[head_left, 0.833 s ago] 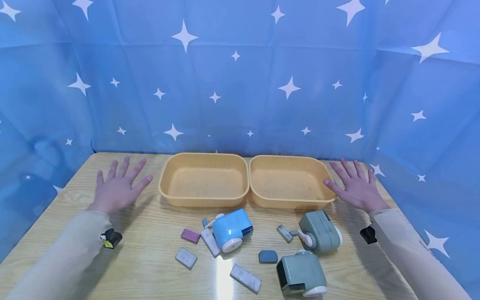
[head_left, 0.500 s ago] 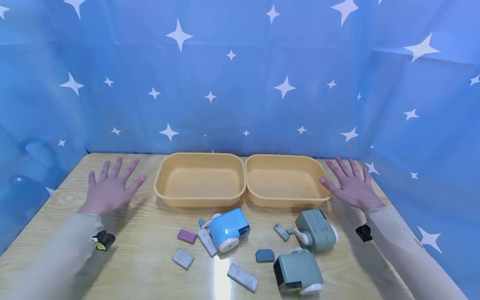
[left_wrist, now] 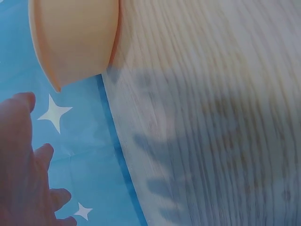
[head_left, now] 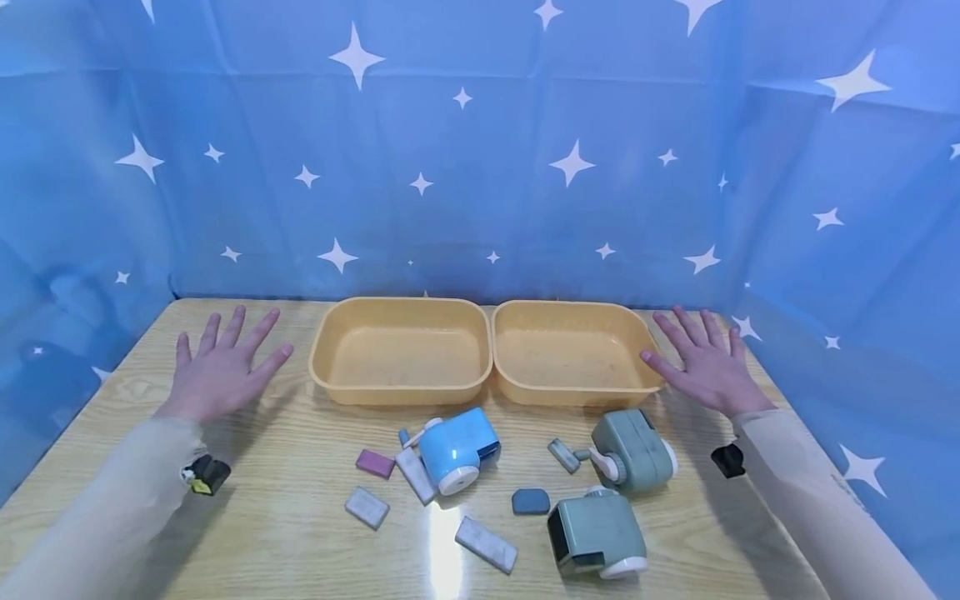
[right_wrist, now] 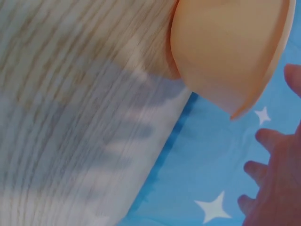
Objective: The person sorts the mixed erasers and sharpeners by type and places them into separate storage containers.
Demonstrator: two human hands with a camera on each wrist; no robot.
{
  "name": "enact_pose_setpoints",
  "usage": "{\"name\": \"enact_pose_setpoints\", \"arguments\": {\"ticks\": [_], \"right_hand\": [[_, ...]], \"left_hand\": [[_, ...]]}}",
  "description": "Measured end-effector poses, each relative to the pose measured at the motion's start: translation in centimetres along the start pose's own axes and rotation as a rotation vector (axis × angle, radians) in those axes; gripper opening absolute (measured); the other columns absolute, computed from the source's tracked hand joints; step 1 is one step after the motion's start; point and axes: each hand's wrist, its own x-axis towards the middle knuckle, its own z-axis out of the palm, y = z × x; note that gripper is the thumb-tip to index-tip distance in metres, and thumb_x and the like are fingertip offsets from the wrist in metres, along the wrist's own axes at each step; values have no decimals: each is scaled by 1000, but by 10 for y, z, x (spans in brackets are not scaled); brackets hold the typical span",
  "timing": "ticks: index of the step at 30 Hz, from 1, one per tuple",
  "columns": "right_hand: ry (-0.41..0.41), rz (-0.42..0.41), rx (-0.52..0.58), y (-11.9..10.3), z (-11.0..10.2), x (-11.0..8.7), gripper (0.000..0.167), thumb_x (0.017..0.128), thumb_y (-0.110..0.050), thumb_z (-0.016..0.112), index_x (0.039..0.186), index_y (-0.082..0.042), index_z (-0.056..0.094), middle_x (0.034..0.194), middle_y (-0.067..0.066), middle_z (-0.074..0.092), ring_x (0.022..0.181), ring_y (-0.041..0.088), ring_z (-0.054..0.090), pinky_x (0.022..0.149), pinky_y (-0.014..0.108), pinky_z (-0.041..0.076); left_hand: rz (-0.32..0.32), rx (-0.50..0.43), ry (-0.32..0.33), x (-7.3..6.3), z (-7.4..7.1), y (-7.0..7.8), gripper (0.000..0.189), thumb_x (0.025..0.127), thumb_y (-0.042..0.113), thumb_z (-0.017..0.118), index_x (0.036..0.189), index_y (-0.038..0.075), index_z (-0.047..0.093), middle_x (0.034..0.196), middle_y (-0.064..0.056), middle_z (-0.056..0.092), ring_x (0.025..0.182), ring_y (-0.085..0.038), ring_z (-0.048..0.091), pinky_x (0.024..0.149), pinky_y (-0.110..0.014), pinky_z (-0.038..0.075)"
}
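My left hand [head_left: 217, 375] is spread above the table, left of the left tan tray [head_left: 401, 396], and holds nothing. On the other side, my right hand [head_left: 708, 371] is spread with straight fingers beside the right tan tray [head_left: 577, 397]; its thumb overlaps the rim in the head view, while the right wrist view shows the fingers apart from the tray wall [right_wrist: 230, 52]. In front of the trays lie a blue toy-like pencil sharpener with a crank [head_left: 453, 450], two grey-green ones, one behind [head_left: 637, 454] and one nearer [head_left: 600, 533], and several erasers.
A purple eraser [head_left: 375, 463], a grey block [head_left: 367, 507], a longer grey block [head_left: 486, 545] and a dark blue block [head_left: 531, 501] lie scattered on the wooden table [head_left: 285, 533]. A blue star-patterned cloth [head_left: 480, 192] walls the back and sides.
The head view has shifted slightly, so the scene sits a little left and higher than at first. Both hands stay spread beside the trays; the objects keep their places.
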Motion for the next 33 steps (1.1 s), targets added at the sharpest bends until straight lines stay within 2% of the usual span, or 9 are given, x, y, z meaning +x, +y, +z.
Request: {"name": "enact_pose_setpoints", "arguments": {"ticks": [5,16,26,33], "right_hand": [[-2,8,-7,-1,2,-2,79,97,-59,40,156,-13,15,158,24,8,140,51,-6,99,73,-10],[-17,0,26,-2,6,-2,79,97,-58,40,156,-13,14,158,24,7,140,48,-10,100,73,-10],[39,-61,41,-5,9,-3,74,98,-52,44,155,-11,18,157,24,13,141,49,-2,103,71,-5],[108,-169,120,-8,10,-6,66,98,-41,52,151,-9,30,153,26,23,141,49,3,104,71,-1]], "left_hand": [[2,0,-9,-1,-1,-1,75,97,64,27,157,24,6,156,-29,-2,137,-54,-10,96,-75,-14],[10,-9,-9,-2,-5,2,75,97,64,27,157,23,7,156,-29,-2,137,-52,-14,96,-74,-16],[26,-14,-45,5,-1,14,78,97,65,29,157,22,6,156,-28,-3,137,-55,-7,98,-74,-12],[69,-26,-45,8,-1,25,79,96,64,33,157,22,5,156,-29,3,136,-57,3,99,-76,-2]]}}
